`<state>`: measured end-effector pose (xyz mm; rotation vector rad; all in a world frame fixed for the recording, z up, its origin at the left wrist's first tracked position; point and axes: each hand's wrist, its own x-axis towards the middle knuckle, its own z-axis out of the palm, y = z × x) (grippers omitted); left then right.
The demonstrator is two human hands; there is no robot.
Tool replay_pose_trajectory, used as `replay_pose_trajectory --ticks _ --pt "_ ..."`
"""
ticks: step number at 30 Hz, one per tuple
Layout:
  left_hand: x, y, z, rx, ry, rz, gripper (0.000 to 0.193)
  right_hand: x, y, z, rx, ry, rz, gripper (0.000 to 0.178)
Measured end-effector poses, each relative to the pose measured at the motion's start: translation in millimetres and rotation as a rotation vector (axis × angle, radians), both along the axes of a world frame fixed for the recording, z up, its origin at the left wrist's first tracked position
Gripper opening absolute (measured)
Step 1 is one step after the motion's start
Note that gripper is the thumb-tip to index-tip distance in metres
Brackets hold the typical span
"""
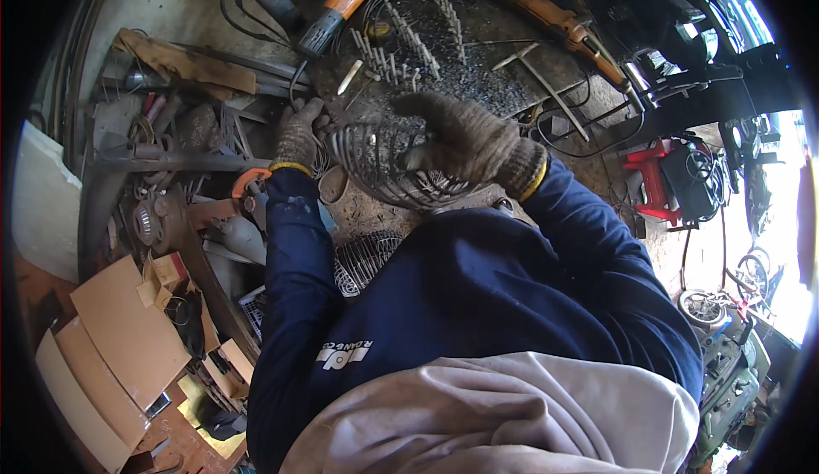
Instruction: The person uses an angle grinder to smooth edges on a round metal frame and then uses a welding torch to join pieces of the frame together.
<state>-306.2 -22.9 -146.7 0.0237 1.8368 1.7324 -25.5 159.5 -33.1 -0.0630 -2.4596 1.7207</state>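
Both my hands wear grey-brown knitted gloves with yellow cuffs. A dark round cage of curved metal rods (368, 157) lies tilted at the near edge of the workbench, close to my body. Over its right side, my right hand (469, 137) is open, fingers stretched leftward and thumb apart from them. My left hand (299, 133) is just left of the cage, its fingers loosely bent and apart, with nothing visible in them. Beyond the cage, several short metal pins (409, 43) stand in rows on the grimy bench top (499, 86).
An orange angle grinder (345, 5) lies at the far left of the bench, another grinder (567, 26) at the far right. A T-shaped metal bar (554, 90) is near the right edge. Below are a coiled-wire piece (367, 261), cardboard boxes (128, 337) and a red stool (653, 180).
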Motion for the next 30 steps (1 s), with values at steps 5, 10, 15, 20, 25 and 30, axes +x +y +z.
replay_pose_trajectory --ticks 5,10,15,20,25,30 --pt "37.9 10.1 22.5 -0.401 0.288 -0.027 0.084 36.5 24.5 33.8 0.048 0.074 0.055 0.068" --pt "69.0 -5.8 45.0 -0.293 0.648 -0.115 0.070 51.7 50.5 54.1 0.169 0.204 0.024 0.057" --pt "188.9 35.7 121.2 0.080 1.017 -0.405 0.077 55.7 57.9 82.9 0.338 0.016 0.062 0.053" --pt "180.2 14.5 74.3 -0.240 1.384 -0.608 0.093 54.7 61.9 83.2 0.472 0.241 0.099 0.039" --pt "193.7 35.7 55.7 -0.533 1.638 -0.471 0.068 40.2 57.1 39.9 0.473 0.520 0.011 0.032" --pt "192.3 29.7 63.5 -0.295 0.983 -0.271 0.049 72.6 108.9 53.1 0.522 0.669 -0.343 0.051"
